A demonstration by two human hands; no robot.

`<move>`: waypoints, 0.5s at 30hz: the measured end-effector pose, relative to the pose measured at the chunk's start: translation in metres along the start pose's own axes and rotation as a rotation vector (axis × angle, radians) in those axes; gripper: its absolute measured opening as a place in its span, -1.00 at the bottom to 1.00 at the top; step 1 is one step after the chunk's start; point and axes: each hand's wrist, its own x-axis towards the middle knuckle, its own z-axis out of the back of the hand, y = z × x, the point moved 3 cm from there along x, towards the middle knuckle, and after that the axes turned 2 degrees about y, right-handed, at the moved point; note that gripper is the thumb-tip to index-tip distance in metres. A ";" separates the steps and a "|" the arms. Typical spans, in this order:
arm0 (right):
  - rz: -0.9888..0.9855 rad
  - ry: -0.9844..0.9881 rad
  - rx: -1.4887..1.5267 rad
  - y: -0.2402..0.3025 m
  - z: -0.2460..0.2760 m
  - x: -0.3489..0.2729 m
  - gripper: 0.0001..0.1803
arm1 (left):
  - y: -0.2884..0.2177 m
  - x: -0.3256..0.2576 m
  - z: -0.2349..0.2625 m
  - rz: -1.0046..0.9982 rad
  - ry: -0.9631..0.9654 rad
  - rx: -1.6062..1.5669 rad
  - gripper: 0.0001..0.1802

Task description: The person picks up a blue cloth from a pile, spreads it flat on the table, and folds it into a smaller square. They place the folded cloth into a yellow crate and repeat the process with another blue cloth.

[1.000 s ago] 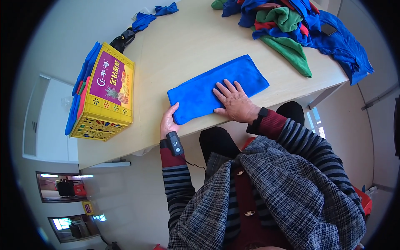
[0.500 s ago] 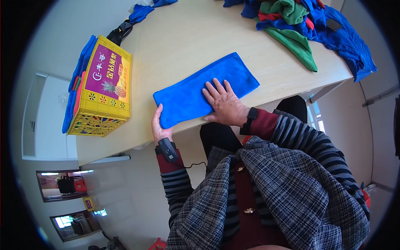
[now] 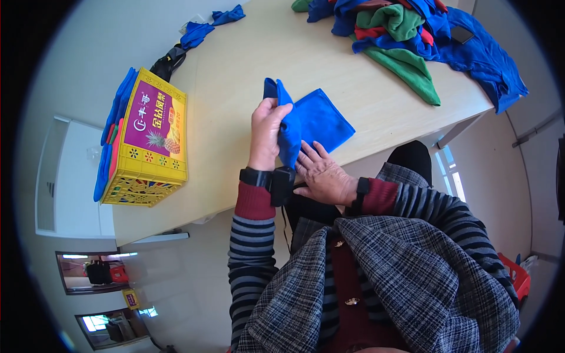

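A blue cloth (image 3: 318,117) lies near the front edge of the pale wooden table (image 3: 247,65). My left hand (image 3: 266,130) grips the cloth's left end and holds it raised and folded over toward the right half. My right hand (image 3: 322,173) rests flat with fingers spread on the near edge of the cloth, pressing it onto the table. Both wrists wear dark bands, and the left one carries a small black device.
A yellow crate (image 3: 150,144) with a printed panel stands at the table's left end, with blue cloths stacked upright against its far side. A heap of blue, green and red cloths (image 3: 412,35) lies at the back right. More blue cloth (image 3: 206,26) sits at the far left corner.
The cloth lay flat under both hands. Now my left hand has lifted its left end and swung it over to the right, while my right hand slid to the cloth's near edge.
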 end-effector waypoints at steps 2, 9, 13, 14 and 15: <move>0.010 0.013 0.007 0.003 0.003 -0.011 -0.13 | 0.013 0.012 -0.017 0.054 0.011 0.184 -0.80; 0.124 0.013 0.108 -0.005 -0.005 -0.024 -0.21 | 0.071 0.042 -0.041 0.056 -0.007 0.729 -0.82; 0.093 -0.112 0.026 -0.004 -0.019 -0.027 -0.24 | 0.079 0.047 -0.046 -0.023 -0.051 0.874 -0.82; 0.091 -0.117 0.025 -0.004 -0.022 -0.027 -0.24 | 0.079 0.047 -0.048 -0.037 -0.068 0.893 -0.81; 0.084 -0.112 0.045 -0.004 -0.020 -0.028 -0.25 | 0.077 0.046 -0.051 -0.040 -0.069 0.896 -0.81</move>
